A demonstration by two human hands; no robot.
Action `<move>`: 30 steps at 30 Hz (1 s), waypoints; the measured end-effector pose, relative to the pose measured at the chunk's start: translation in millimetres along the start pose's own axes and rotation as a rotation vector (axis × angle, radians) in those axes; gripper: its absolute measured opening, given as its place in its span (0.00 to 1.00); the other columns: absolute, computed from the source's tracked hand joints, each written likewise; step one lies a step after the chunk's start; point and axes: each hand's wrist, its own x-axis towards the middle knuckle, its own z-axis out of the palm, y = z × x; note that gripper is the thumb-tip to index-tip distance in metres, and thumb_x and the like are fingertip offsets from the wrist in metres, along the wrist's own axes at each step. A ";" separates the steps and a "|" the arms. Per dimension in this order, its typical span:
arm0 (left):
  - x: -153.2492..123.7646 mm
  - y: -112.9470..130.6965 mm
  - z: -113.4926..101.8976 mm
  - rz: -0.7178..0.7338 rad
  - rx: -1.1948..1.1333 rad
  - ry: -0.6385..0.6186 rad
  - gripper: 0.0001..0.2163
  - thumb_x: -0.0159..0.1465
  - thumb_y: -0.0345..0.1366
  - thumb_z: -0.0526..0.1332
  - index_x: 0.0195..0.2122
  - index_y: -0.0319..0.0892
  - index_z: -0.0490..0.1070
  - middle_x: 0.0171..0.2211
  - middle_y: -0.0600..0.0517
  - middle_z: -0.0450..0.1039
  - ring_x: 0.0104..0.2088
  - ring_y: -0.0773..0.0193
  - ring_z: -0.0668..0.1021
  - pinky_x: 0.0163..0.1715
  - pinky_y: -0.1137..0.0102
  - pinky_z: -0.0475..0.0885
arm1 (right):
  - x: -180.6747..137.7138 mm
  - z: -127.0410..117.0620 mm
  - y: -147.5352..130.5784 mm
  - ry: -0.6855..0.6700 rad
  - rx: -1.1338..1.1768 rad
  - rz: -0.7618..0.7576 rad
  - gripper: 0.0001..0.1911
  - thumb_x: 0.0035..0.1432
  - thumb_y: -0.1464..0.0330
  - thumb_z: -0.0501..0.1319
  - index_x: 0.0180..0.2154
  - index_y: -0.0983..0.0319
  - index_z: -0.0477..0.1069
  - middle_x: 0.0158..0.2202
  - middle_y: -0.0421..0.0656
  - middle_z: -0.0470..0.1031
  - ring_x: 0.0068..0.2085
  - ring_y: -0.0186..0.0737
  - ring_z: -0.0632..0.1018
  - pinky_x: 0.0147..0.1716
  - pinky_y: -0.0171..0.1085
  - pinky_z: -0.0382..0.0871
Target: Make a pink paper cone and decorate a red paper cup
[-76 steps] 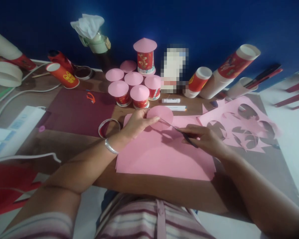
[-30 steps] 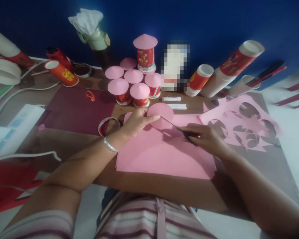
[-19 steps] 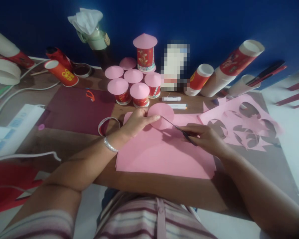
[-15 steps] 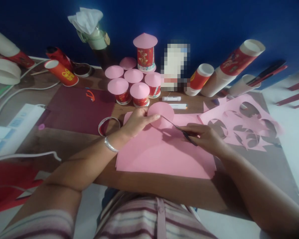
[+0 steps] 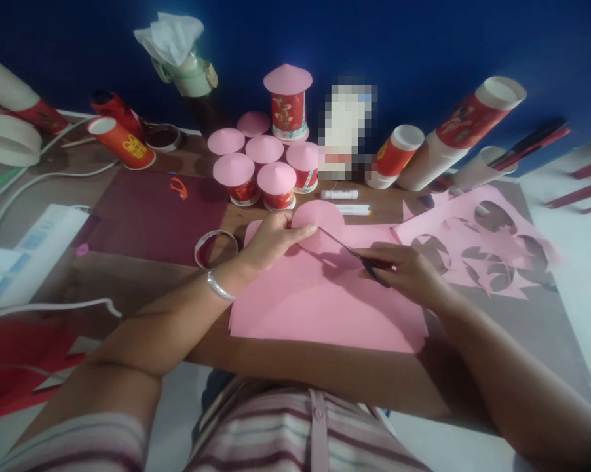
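Observation:
Between thumb and fingers, my left hand (image 5: 278,237) pinches a pink paper disc (image 5: 320,216) at its left edge. My right hand (image 5: 401,267) is closed around the dark handles of a pair of scissors (image 5: 345,248). The blades point up and left, and their tip meets the disc close to my left thumb. Whether the blades are apart is too fine to make out. Beneath both hands lies a stack of pink paper sheets (image 5: 320,305) on the wooden table. Part of the scissor handles is hidden by my right fingers.
Small red paper cylinders with pink cone tops (image 5: 277,178) cluster behind the sheets. A glue stick (image 5: 339,195) and pens lie near them. Cut-out pink scraps (image 5: 477,242) are at the right, beside cardboard tubes (image 5: 438,154). A tape roll (image 5: 215,250) sits left; a power strip (image 5: 35,252) lies farther left.

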 end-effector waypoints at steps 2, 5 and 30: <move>0.3 -1.0 -0.4 0.007 0.008 -0.002 0.14 0.60 0.45 0.72 0.34 0.40 0.74 0.28 0.50 0.75 0.36 0.59 0.79 0.33 0.69 0.74 | -0.3 -0.2 0.2 0.005 0.004 0.000 0.20 0.59 0.63 0.69 0.53 0.55 0.83 0.28 0.40 0.76 0.25 0.31 0.70 0.23 0.31 0.67; 0.3 -2.0 -1.1 0.015 0.022 -0.001 0.14 0.60 0.46 0.72 0.35 0.40 0.74 0.28 0.50 0.75 0.36 0.58 0.79 0.32 0.68 0.74 | -0.1 0.2 0.4 0.006 0.006 -0.004 0.20 0.59 0.62 0.69 0.54 0.55 0.83 0.29 0.40 0.77 0.25 0.31 0.71 0.23 0.31 0.67; -1.6 3.2 4.0 -0.117 -0.027 0.053 0.15 0.59 0.45 0.72 0.34 0.39 0.72 0.28 0.54 0.73 0.25 0.72 0.74 0.24 0.76 0.69 | -8.7 -24.5 12.4 0.002 -1.078 -0.147 0.21 0.66 0.74 0.56 0.56 0.54 0.76 0.48 0.46 0.82 0.45 0.47 0.81 0.40 0.40 0.70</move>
